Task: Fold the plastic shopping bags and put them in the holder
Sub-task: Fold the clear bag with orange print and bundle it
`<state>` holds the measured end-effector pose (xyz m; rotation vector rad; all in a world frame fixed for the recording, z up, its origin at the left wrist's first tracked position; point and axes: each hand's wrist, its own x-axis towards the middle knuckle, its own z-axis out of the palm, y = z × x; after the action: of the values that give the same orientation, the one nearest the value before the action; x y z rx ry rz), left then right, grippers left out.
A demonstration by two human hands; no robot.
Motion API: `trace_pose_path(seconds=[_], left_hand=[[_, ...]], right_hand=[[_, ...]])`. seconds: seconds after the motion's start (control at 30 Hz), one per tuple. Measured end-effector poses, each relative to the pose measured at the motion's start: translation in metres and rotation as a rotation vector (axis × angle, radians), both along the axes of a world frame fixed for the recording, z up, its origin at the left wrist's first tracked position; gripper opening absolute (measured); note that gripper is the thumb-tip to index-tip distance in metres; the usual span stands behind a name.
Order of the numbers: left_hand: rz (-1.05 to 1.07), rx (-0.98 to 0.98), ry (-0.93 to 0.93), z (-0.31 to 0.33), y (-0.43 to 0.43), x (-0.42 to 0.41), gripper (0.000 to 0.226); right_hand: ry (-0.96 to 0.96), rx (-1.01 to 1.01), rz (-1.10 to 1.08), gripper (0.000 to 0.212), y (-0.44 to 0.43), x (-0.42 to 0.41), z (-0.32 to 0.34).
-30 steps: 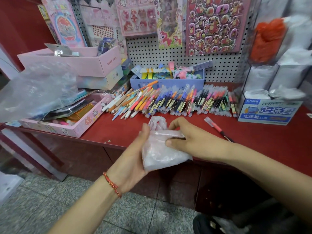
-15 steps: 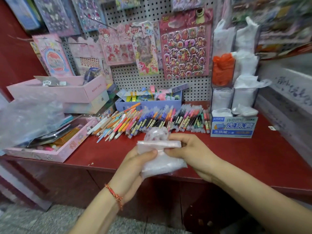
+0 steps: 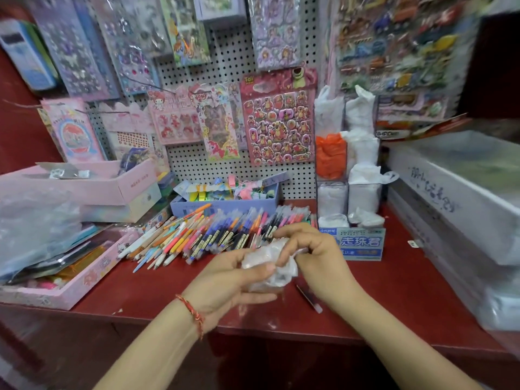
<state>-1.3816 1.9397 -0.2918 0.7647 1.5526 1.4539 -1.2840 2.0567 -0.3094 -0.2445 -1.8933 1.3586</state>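
Plastic bag (image 3: 268, 267) now crumpled tighter; left hand (image 3: 233, 280) and right hand (image 3: 312, 254) shifted farther over counter.

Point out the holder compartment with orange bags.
The left one, second from the top of the clear holder: it holds the orange bags, while all others hold white ones.

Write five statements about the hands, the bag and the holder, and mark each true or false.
1. The left hand and right hand both hold the crumpled clear bag. True.
2. One compartment of the holder contains orange bags. True.
3. The clear bag sits inside the holder. False: it is in the hands, in front of the holder.
4. The pens lie right of the holder. False: they lie left of it.
5. A red cord circles the left wrist. True.
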Motion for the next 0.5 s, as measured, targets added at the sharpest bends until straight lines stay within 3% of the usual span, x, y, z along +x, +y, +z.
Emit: trace_pose_path(seconds=[0.13,0.23,0.3,0.4,0.5], left_hand=[[0.103,0.033,0.115,-0.006,0.021,0.004,0.015],[0.240,0.096,0.271,-0.015,0.043,0.010,0.013],[0.306,0.159,0.325,-0.018,0.058,0.015,0.013],[0.319,0.201,0.353,-0.023,0.080,0.025,0.025],[0.322,0.242,0.399,-0.032,0.101,0.035,0.018]], right_hand=[[-0.086,0.047,0.020,0.041,0.011,0.006,0.004],[-0.144,-0.169,0.081,0.020,0.024,0.013,0.012],[-0.105,-0.262,-0.008,0.003,0.030,0.017,0.014],[-0.091,-0.293,-0.184,0.033,0.046,0.027,0.011],[-0.173,-0.271,-0.194,0.034,0.059,0.043,0.009]])
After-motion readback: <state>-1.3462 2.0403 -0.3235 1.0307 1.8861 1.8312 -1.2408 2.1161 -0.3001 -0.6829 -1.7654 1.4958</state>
